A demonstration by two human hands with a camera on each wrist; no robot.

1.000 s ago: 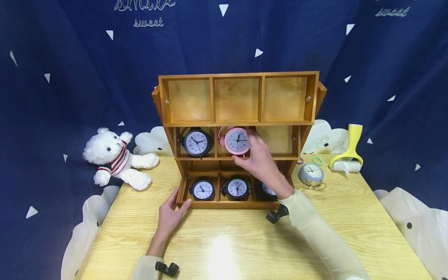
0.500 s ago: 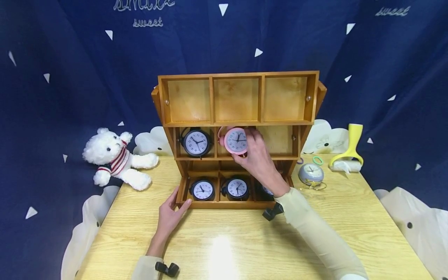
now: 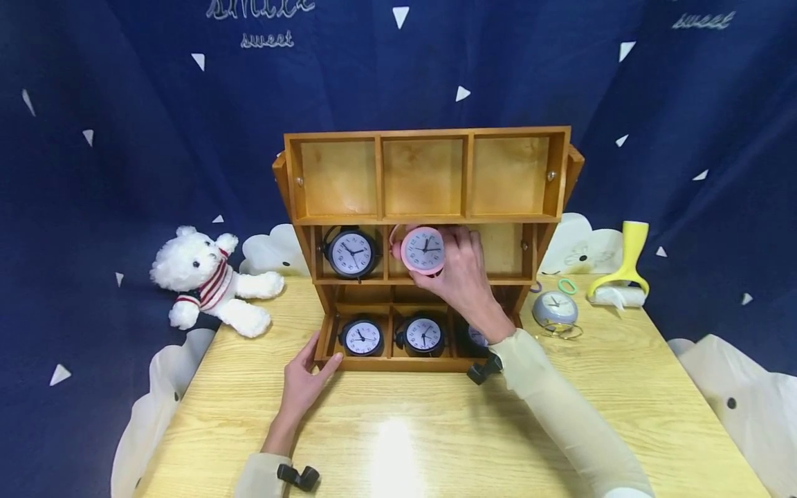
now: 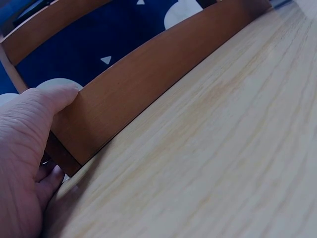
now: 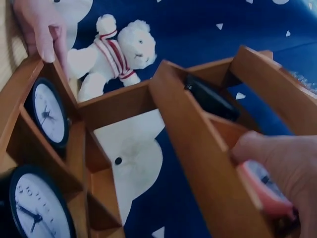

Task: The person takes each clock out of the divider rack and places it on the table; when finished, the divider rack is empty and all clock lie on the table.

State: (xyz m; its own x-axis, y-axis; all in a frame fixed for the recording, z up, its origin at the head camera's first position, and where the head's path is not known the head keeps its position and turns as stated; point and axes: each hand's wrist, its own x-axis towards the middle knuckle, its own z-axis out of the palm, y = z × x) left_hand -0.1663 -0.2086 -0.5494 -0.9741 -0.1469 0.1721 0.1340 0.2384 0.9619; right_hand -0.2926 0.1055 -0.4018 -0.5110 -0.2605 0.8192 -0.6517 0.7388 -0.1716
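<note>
My right hand (image 3: 463, 277) grips a pink alarm clock (image 3: 423, 250) by its right side, in the middle compartment of the shelf's second tier. In the right wrist view the thumb and fingers cover much of the pink clock (image 5: 265, 186). My left hand (image 3: 301, 380) holds the lower left front corner of the wooden tiered shelf (image 3: 398, 364), thumb over the front board (image 4: 133, 82) and fingers along the side. A black alarm clock (image 3: 351, 252) stands left of the pink one. Down in the bottom tier are black clocks (image 3: 362, 337), the rightmost partly hidden behind my right arm.
Right of the shelf lie a grey clock (image 3: 555, 308), gold-rimmed glasses (image 3: 560, 331), a green ring (image 3: 567, 286) and a yellow-handled lint roller (image 3: 623, 266). A white teddy bear (image 3: 212, 280) sits at the left. Behind hangs a dark blue curtain (image 3: 398, 69).
The right hand shifts its fingers and wrist slightly on the pink clock, which stays in the middle compartment. The left hand keeps its place on the shelf corner.
</note>
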